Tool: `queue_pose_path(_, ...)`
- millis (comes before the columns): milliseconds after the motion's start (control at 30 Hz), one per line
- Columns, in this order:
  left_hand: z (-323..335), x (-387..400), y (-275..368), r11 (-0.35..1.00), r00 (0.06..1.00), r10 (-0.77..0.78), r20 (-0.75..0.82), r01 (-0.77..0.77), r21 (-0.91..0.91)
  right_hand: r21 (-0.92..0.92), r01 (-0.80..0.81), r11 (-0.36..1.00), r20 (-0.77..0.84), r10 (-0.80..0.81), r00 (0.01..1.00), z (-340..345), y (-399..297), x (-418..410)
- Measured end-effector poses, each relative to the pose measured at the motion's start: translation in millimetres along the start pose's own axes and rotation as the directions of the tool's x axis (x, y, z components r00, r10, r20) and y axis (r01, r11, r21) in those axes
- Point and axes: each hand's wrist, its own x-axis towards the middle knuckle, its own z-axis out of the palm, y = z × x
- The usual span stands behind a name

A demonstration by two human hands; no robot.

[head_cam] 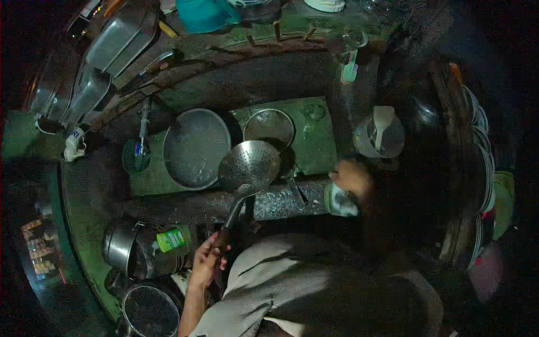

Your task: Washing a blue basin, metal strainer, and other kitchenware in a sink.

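My left hand point(210, 257) grips the dark handle of a perforated metal skimmer point(249, 164), whose round bowl is held over the green work surface. My right hand point(351, 177) is blurred, at the upper edge of a small container point(337, 200) with something pale inside; whether its fingers hold anything is unclear. A large round metal basin point(197, 147) stands left of the skimmer bowl. Behind the bowl lies a round strainer or pan point(269, 126), partly covered by it. A bowl point(389, 141) with a pale spatula point(382, 122) in it is beyond my right hand.
Metal pots point(122, 248) and a green packet point(170, 240) are at lower left. A dark dish with a brush-like tool point(137, 156) lies left of the basin. Plates point(484, 168) stand in a rack at the right. Metal trays point(111, 42) and a teal container point(206, 14) are at the back.
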Motion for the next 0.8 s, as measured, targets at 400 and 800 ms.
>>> queue_pose_path(400,55.7,185.7,-31.6,0.989,0.995,0.070,-0.065,-0.061,0.134,-0.157,-0.255,0.954,-0.343,0.189,0.920,62.1,44.0,354.2)
queue_pose_path(800,34.1,200.5,-38.8,0.521,0.964,0.256,0.078,-0.205,0.829,0.170,0.215,0.962,-0.566,-0.083,0.820,-15.9,-28.9,182.6)
